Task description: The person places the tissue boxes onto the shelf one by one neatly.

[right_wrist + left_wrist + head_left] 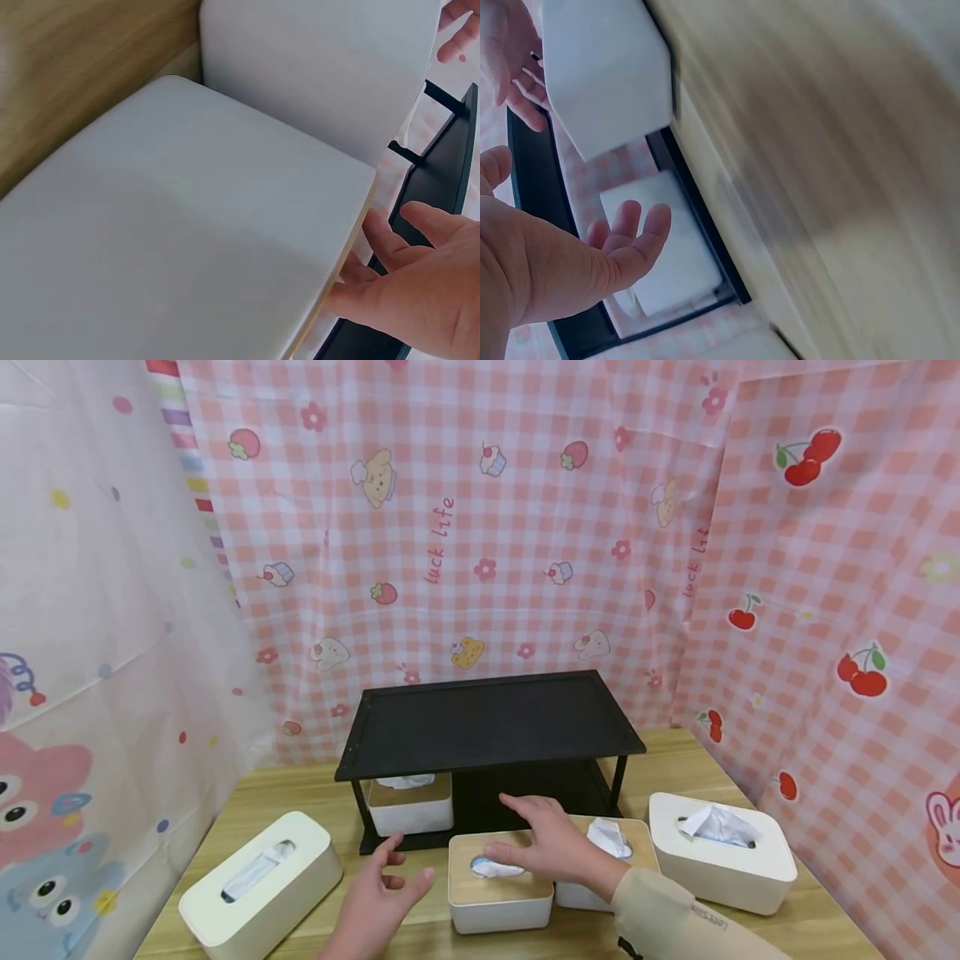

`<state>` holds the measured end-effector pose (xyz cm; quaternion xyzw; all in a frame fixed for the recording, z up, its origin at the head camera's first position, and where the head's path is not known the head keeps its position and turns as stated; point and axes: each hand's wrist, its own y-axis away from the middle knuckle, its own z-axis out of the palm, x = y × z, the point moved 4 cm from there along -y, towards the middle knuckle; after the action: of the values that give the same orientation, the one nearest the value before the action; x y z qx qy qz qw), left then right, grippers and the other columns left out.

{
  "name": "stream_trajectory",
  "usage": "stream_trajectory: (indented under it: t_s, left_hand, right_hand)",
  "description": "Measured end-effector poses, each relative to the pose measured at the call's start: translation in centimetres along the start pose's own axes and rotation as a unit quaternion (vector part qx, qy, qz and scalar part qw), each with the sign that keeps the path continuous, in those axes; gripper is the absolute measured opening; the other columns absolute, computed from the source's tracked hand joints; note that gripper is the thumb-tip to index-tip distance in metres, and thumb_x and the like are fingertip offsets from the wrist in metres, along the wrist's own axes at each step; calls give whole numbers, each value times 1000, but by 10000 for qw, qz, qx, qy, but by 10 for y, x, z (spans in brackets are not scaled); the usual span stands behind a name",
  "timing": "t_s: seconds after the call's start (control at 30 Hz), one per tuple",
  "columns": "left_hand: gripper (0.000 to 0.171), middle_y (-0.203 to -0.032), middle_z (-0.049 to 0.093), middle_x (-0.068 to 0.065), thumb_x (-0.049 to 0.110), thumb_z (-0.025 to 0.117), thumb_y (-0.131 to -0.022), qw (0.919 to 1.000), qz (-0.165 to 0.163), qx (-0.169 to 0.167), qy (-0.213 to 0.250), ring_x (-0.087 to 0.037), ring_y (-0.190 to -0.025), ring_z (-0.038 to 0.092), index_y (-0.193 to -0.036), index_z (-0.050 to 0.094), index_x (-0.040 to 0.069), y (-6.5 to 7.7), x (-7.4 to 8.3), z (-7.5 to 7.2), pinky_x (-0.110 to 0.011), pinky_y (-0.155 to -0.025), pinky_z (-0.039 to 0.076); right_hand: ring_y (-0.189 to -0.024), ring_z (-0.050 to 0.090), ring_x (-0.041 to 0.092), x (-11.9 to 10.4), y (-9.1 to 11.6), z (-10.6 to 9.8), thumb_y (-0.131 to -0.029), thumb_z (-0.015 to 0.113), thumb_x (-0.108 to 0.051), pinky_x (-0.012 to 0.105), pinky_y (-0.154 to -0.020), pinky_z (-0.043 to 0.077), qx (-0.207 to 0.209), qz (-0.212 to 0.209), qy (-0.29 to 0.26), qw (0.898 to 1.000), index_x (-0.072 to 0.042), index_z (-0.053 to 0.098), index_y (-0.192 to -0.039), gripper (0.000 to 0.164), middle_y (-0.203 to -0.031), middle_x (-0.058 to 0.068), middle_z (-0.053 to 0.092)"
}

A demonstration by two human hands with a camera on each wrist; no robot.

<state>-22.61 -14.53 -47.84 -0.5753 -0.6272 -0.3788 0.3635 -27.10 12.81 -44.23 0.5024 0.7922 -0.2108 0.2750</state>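
In the head view my right hand (551,843), fingers extended, is over a small white tissue box with a wooden lid (498,916). I cannot tell whether it touches the lid. A second wood-lidded tissue box (637,843) stands just to the right, partly hidden by that hand and forearm. My left hand (378,893) hovers with loosely bent fingers, holding nothing, in front of the black shelf (487,722). Beneath the shelf's top, at its left end, sits another wood-lidded tissue box (412,817). The left wrist view shows this boxed end of the shelf behind my left hand (562,259).
Long cream tissue boxes stand at both sides, one angled at the left (262,893) and one at the right (720,868). All rest on a wooden table (262,797). Patterned curtains (480,543) enclose the back and sides.
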Motion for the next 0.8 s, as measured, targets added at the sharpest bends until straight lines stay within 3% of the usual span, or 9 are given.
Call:
stream_trajectory:
  t_s: [0.23, 0.5, 0.8]
  left_hand:
    - [87, -136, 61, -25, 42, 85, -91, 9993, 243, -265, 108, -25, -102, 67, -158, 47, 2, 13, -3, 12, -38, -76, 60]
    - [95, -139, 63, -26, 54, 82, -91, 9956, -311, -884, -58, -27, -108, 68, -158, 44, -2, 18, -7, 25, -47, -85, 62]
    - [99, -141, 62, -27, 59, 81, -90, 9917, -455, -1204, 0, -25, -107, 67, -159, 43, -1, 23, -14, 33, -49, -90, 61]
  right_hand:
    - [-152, 41, 42, 5, 15, -5, -95, 73, -63, 67, -120, 39, 39, -22, 21, 10000, -13, 49, -161, 87, -161, 14, 53]
    - [-150, 45, 44, 4, 32, -9, -95, 74, -61, 68, -119, 40, 13, -240, -6, 9997, -10, 50, -160, 86, -159, 18, 55]
    - [-149, 46, 43, 1, 56, -6, -95, 73, -62, 69, -116, 42, -4, -433, 212, 9988, -7, 53, -157, 85, -157, 18, 56]
